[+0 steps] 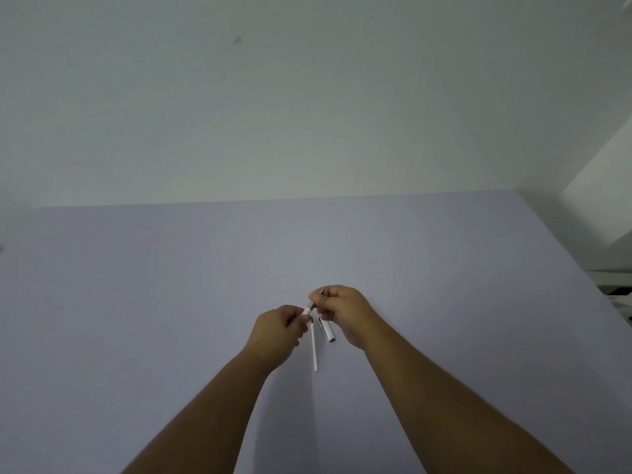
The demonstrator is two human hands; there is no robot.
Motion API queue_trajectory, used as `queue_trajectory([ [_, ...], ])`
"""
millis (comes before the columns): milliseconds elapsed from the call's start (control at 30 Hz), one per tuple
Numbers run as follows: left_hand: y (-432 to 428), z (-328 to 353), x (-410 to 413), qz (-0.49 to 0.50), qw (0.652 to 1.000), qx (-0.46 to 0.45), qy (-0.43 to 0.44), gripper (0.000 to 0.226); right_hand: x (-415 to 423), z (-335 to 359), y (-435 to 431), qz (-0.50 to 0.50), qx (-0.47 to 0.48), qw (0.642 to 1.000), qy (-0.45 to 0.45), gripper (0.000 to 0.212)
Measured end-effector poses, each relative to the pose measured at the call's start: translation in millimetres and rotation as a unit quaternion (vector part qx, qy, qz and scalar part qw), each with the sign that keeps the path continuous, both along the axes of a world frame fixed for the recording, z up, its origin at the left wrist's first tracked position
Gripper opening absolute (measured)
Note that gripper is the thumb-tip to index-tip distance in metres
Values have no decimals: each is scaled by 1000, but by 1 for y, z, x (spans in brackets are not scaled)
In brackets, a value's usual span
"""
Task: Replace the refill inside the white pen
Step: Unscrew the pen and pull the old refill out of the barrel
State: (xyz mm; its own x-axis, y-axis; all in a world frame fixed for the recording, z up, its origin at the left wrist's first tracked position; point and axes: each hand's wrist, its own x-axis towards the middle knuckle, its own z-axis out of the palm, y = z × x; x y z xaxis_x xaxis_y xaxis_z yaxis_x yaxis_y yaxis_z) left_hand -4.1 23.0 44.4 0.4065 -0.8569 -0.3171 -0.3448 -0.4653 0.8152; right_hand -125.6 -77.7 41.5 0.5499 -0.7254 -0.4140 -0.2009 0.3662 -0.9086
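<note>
**Small loose parts, a two-handed pinch, and little margin for slip**

The left hand (278,331) is curled narrow around the white pen barrel (305,311), most of which is hidden inside the fist; only its upper end shows between the two hands. If that grip loosens while the other hand twists or pulls, the barrel could turn with the motion and nothing would come apart, or it could drop onto the lilac table (136,302).

Just right of that hand, a slim white refill (314,350) lies flat on the table, pointing roughly away from the person. It is round and light, so a brush from either wrist could roll it off or out of reach. Whether it is the new or the spent refill cannot be told, and mixing the two up is a real risk.

Beside it, partly under the right hand, lies the pen cap (327,331) with its clip, equally easy to knock.

The right hand (343,313) is closed, fingertips pinching the pen's grey tip section (310,305) where it meets the barrel. The joint is too small to judge as threaded or already parted. Pulling off-axis could bend the refill inside or let a small spring, if there is one, jump free.
</note>
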Motion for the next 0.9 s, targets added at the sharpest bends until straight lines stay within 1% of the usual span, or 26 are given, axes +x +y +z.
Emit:
queue_trajectory([
  [67, 1, 1, -1, -4, 1000, 1, -18, 19, 0, 2, -1, 2, 26, 1000, 9, 10],
  [133, 2, 2, -2, -11, 999, 5, -37, 22, 0, 3, -1, 3, 8, 998, 59, 18],
  [167, 3, 2, -3, -15, 999, 5, -42, 23, 0, 3, 0, 0, -7, 997, 72, 18],
  [233, 4, 4, -4, -20, 999, 1, -50, 22, 0, 4, -1, -1, -11, 999, 49, 9],
  [300, 4, 6, -3, -21, 998, -2, -58, 21, -1, 4, -2, 4, 6, 1000, 9, 9],
  [333, 4, 7, -2, -22, 998, -3, -63, 21, -1, 5, -3, 8, 16, 1000, 4, 8],
  [367, 4, 8, -1, -23, 997, -4, -67, 20, -1, 7, -2, 12, 27, 1000, 9, 3],
  [467, 4, 11, -1, -28, 997, -8, -77, 21, 0, 8, -3, 9, 15, 998, 53, 15],
  [533, 3, 13, -1, -29, 996, -8, -83, 21, 0, 9, -3, 4, 16, 999, 31, 4],
  [600, 3, 15, -1, -29, 995, -6, -90, 21, 1, 8, -3, 3, 28, 1000, -11, 11],
  [633, 2, 16, -1, -29, 995, -6, -93, 21, 1, 11, -2, 1, 35, 999, -20, 12],
  [700, 2, 17, 0, -28, 996, -6, -89, 21, 3, 13, -1, -5, 36, 999, 1, 4],
  [733, 3, 18, -1, -28, 996, -6, -88, 20, 3, 11, -1, -7, 24, 999, 26, 11],
  [767, 3, 19, -1, -29, 996, -6, -88, 21, 4, 14, 0, -12, 18, 999, 44, 14],
  [833, 3, 18, -2, -32, 995, -3, -92, 21, 4, 14, 0, -8, 18, 999, 33, 3],
  [900, 4, 19, -3, -31, 995, -1, -93, 22, 3, 14, -2, -1, 25, 1000, -6, 10],
])
